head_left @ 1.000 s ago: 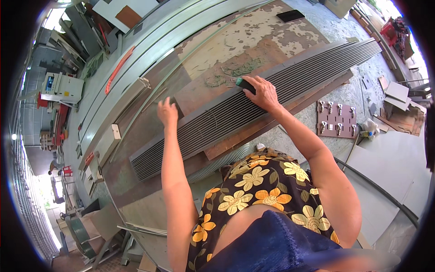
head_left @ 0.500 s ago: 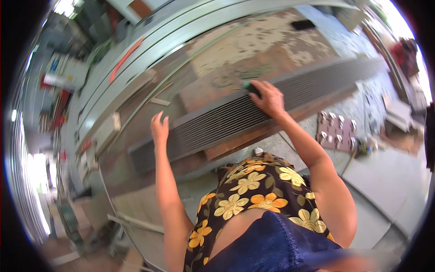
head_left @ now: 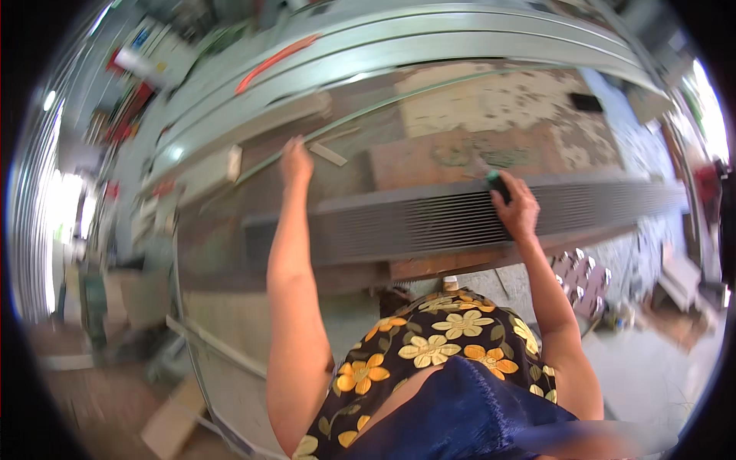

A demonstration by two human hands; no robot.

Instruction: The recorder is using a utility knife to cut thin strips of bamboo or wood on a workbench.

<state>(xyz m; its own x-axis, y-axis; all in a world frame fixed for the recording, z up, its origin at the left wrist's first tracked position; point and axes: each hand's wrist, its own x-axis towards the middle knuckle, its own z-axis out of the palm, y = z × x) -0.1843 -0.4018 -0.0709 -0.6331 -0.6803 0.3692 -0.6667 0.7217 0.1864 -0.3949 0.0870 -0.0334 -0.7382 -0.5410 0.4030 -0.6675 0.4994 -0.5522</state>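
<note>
A long grey slatted metal panel (head_left: 429, 222) lies across the worktable, its ridges running lengthwise. My right hand (head_left: 521, 213) is closed around a small dark-handled tool (head_left: 498, 186) with a green end, above the panel's far edge. A blurred slim tip seems to point away from the tool; its exact kind cannot be made out. My left hand (head_left: 297, 162) is beyond the panel's left part, beside a long thin pale-green strip (head_left: 360, 112). Motion smears its fingers, so whether they touch or grip the strip cannot be told.
Under the panel lies a brown board (head_left: 460, 149). A short pale piece (head_left: 330, 155) rests near my left hand. Farther off are long pale metal profiles (head_left: 429, 38) with a curved orange piece (head_left: 276, 63). A black flat object (head_left: 586, 102) lies far right; a plate with shiny metal fittings (head_left: 583, 280) sits nearer.
The view has turned and shifted. My left hand has moved from the panel's far edge out to the thin strip. My right hand still holds the green-ended tool over the panel.
</note>
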